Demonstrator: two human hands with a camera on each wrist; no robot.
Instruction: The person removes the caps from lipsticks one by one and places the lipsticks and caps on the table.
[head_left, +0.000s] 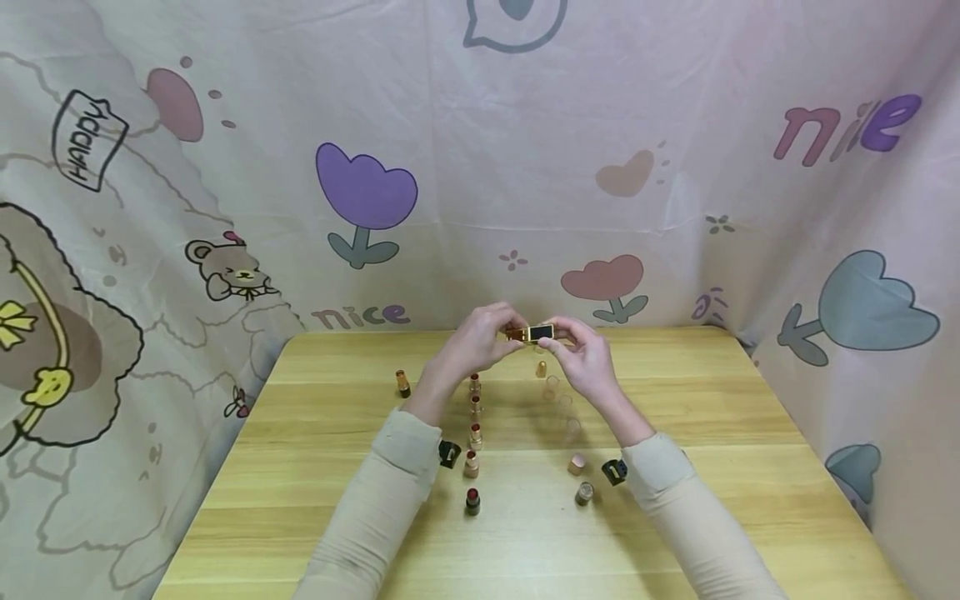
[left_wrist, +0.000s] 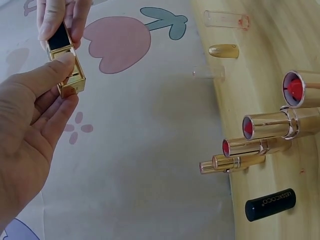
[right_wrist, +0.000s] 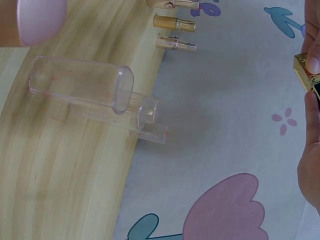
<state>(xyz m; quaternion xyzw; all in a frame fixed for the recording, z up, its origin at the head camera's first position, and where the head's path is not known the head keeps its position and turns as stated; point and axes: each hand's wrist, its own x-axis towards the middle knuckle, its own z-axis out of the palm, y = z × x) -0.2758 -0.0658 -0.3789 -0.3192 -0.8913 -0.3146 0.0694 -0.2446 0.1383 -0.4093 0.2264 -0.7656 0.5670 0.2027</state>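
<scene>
Above the far part of the table, my left hand (head_left: 480, 340) pinches the gold base (left_wrist: 74, 82) of a square lipstick tube between thumb and fingers. My right hand (head_left: 587, 357) grips the black, gold-rimmed end (head_left: 542, 333) of the same tube. Both ends lie in line, close together between the hands. Under the left forearm side stands a row of uncapped lipsticks (head_left: 476, 435) with red tips. Below the right hand stand several clear caps (right_wrist: 82, 82) and a small gold cap (left_wrist: 224, 51).
Nearer the front are a pink cap (head_left: 576, 463), a dark cap (head_left: 584, 493) and a dark-based lipstick (head_left: 472, 501). Two black claw clips (head_left: 449, 453) lie by the forearms. A black and gold tube (head_left: 402, 383) stands at left. Printed cloth (head_left: 480, 167) hangs behind the wooden table (head_left: 300, 467).
</scene>
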